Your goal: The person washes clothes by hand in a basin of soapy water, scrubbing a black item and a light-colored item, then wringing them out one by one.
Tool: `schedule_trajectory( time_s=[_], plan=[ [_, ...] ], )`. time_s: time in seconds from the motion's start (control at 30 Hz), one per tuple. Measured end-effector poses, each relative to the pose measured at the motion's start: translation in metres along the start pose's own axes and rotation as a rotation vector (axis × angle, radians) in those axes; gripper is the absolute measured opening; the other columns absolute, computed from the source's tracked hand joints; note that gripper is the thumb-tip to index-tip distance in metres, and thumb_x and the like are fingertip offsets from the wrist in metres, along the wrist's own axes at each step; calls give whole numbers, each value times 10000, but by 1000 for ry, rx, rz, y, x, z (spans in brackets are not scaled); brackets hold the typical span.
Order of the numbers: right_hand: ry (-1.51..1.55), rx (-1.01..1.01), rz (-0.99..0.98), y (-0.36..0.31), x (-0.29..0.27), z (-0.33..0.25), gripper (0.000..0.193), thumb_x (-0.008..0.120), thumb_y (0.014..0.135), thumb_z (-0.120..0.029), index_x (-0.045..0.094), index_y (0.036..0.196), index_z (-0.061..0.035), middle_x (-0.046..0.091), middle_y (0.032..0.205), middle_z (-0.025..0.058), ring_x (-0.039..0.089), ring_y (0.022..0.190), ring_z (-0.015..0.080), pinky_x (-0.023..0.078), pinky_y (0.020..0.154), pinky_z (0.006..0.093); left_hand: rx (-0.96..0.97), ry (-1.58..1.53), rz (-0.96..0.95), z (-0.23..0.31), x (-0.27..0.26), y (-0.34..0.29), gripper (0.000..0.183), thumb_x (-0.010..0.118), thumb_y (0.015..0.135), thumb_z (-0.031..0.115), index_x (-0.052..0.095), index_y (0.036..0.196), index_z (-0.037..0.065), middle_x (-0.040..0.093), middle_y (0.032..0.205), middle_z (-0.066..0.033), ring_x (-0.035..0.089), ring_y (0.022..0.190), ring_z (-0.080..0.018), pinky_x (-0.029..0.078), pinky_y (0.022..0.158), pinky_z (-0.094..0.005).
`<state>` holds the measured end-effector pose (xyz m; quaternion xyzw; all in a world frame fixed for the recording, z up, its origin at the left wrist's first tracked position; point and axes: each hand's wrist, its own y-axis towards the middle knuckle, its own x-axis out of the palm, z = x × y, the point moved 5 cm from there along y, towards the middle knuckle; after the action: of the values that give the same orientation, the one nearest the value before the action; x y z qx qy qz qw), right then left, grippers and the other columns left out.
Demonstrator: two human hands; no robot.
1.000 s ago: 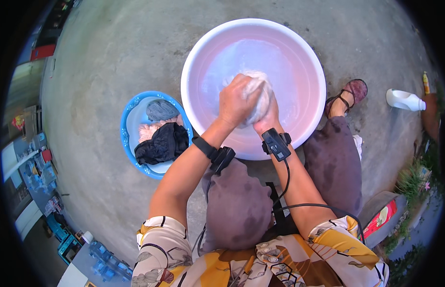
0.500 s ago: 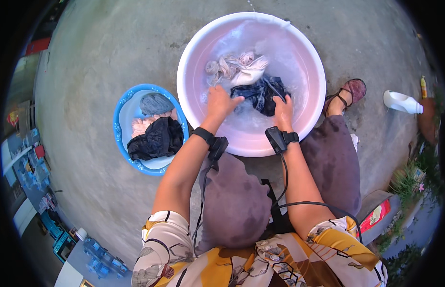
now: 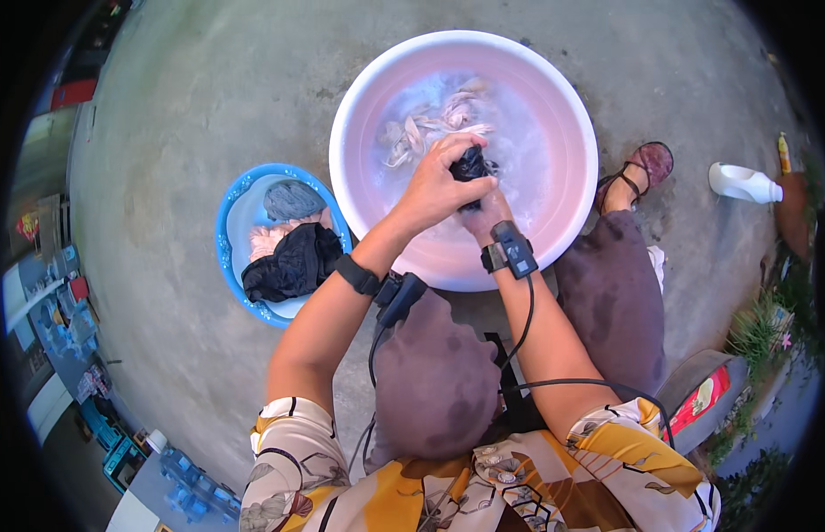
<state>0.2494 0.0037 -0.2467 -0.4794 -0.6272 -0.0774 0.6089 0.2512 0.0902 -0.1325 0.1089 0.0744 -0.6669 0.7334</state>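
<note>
The left hand [image 3: 437,184] grips a bunched dark cloth [image 3: 470,167] inside the pink basin [image 3: 567,177] — visible length running away from the body. The right hand [image 3: 489,215] sits against its near end (fingers hidden, grip unclear).

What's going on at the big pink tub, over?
Left hand curled around bunched dark cloth. Right hand close by, partly hidden. Pale cloth loose in pink tub, just beyond the hands; nothing visibly blocking them.
</note>
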Motion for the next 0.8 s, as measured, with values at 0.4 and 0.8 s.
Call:
schedule_trajectory(
  time_s=[0.4, 0.8],
  plan=[
    [-169, -92, 451, -14, 15, -11, 329, 549, 879, -319, 589, 1010, -19, 596, 931, 62, 589, 829, 162, 483, 684, 313, -34, 270, 277, -22, 13, -6, 167, 657, 725, 103, 556, 719, -30, 554, 625, -167, 515, 546, -216, 440, 561, -334],
    [-1596, -342, 851, -51, -59, -50, 504, 575, 808, -333, 530, 1247, -88, 550, 1146, 215, 533, 1055, 330, 396, 955, 376, -205, 1107, 33, -109, -28, -15, 477, 728, 688, 226, 545, 1108, 96, 533, 1085, -136, 474, 1081, -337, 402, 844, -451]
  ],
)
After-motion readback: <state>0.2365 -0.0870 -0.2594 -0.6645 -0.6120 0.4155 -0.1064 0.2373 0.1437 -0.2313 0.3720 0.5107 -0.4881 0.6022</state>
